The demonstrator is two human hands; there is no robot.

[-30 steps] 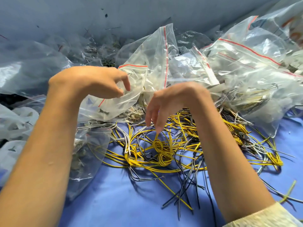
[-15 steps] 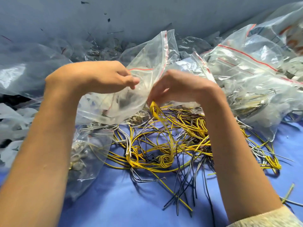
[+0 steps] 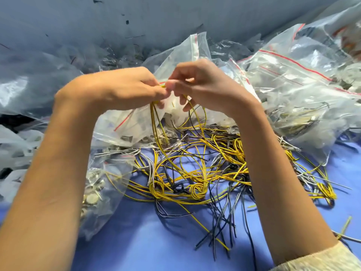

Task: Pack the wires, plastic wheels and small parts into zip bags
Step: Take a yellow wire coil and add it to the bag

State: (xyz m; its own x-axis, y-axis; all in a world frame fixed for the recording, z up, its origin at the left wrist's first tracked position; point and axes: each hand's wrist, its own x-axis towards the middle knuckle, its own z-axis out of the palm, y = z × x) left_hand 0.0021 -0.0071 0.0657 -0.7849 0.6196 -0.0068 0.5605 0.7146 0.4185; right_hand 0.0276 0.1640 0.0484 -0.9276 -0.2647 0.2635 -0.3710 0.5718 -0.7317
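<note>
My two bare hands meet above a tabletop (image 3: 136, 241) covered in blue. My left hand (image 3: 121, 87) has its fingers (image 3: 156, 93) curled tight, pinching the mouth of a clear zip bag (image 3: 183, 49) with a red seal strip. My right hand (image 3: 203, 85) faces it. Its thumb and forefinger are pressed together on a wire bundle (image 3: 154, 118) of yellow and black strands, and its other fingers are loosely bent below. The fingertips of the two hands touch. The bundle hangs from just under them and trails down into the wire pile (image 3: 195, 173), a tangle of yellow, black and grey on the tabletop between my forearms. I cannot tell whether any strand is inside the bag yet.

Beside my left forearm lies a bag of small parts (image 3: 99, 192). More filled bags (image 3: 293, 85) are heaped at the right.

A second ago my right fingers dangled open over the pile, holding nothing. Half a second ago they had closed on the bundle, just beside the bag. Now both hands sit higher and closer together, and the strands are drawn up taut from the pile.
</note>
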